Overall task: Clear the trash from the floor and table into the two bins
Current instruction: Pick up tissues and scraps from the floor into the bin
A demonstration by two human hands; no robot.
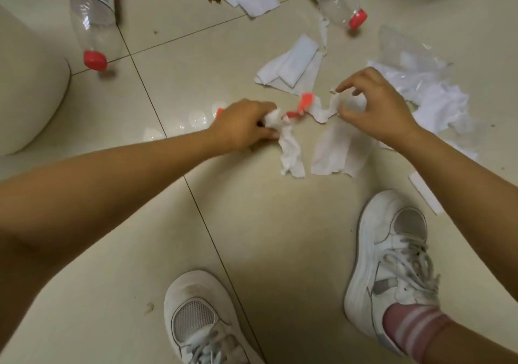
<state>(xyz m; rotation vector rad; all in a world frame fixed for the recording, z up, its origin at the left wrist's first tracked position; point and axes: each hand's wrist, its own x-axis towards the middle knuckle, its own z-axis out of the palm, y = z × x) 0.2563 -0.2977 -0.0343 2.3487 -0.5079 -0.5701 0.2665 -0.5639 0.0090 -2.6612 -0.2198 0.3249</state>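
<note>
The floor tiles [252, 237] were seen as pale beige with dark grout lines. Two clear plastic bottles [92, 24] [336, 1] were capped in red, with red, white and green labels. Scattered tissues [291, 66] were white, one scrap [305, 101] red-orange. White sneakers [392, 257] and a pink white-striped sock [412, 330] were shown.

White crumpled tissue [291, 150] is hanging from the grip of the left hand [241, 128] above the tiled floor [252, 223], with red-and-white scraps [305, 102] lying just beyond it. The right hand [375, 108] is pinching another crumpled tissue strip [333, 108]. A flat torn tissue [339, 153] is lying under that hand. Folded tissues [291, 66] are resting farther out, and a clear plastic bag over crumpled white paper [431, 94] is lying toward the floor's right edge. Two clear bottles (red caps, both on their sides) are lying at the far left [92, 24] and far right [336, 1].
</note>
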